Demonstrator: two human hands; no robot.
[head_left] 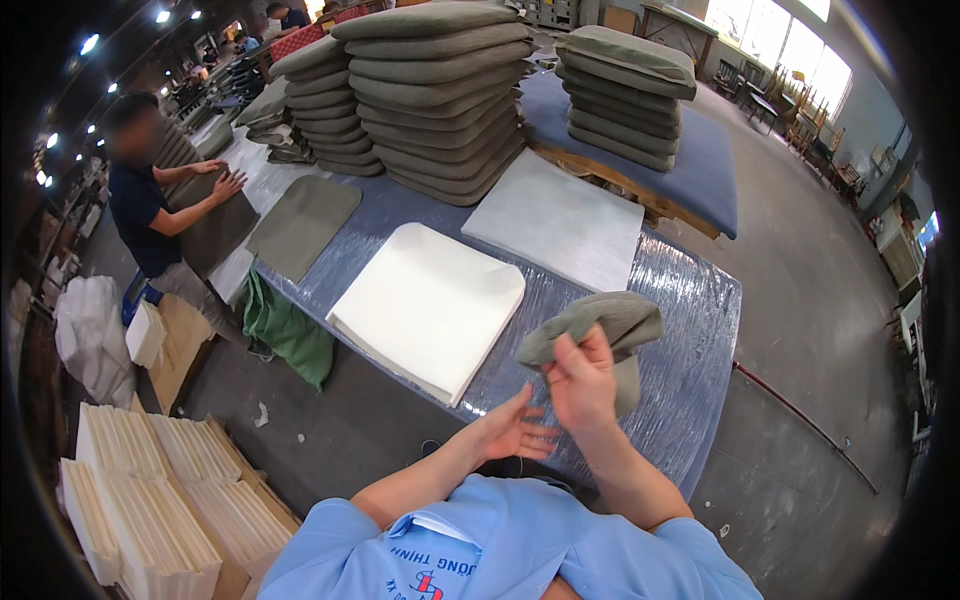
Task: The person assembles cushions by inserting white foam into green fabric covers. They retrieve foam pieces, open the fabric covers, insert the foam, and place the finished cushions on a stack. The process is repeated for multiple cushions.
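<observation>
My right hand is raised over the near end of the table, fingers pinched shut on a bunched green fabric cover. The cover hangs crumpled from my grip, its bulk at 12 o'clock from the hand, a fold trailing down at 3 o'clock. My left hand sits just at 8 o'clock from the right one, palm up, fingers spread and loose, holding nothing; the fingertips come close to the right wrist, and I cannot tell whether they touch.

The tabletop is wrapped in shiny clear film. At 9 o'clock from my hands lies a stack of white foam squares, flat and near the table edge. Beyond it at 12 o'clock lies a grey-white square pad. A flat green cover lies farther off at 10 o'clock.

Far end of the table: tall stacks of finished green cushions, with a shorter stack at 1 o'clock on a blue pad.

At 10 o'clock, well apart, another person presses both hands on a dark cushion. White foam stacks stand on the floor at 8 o'clock.
</observation>
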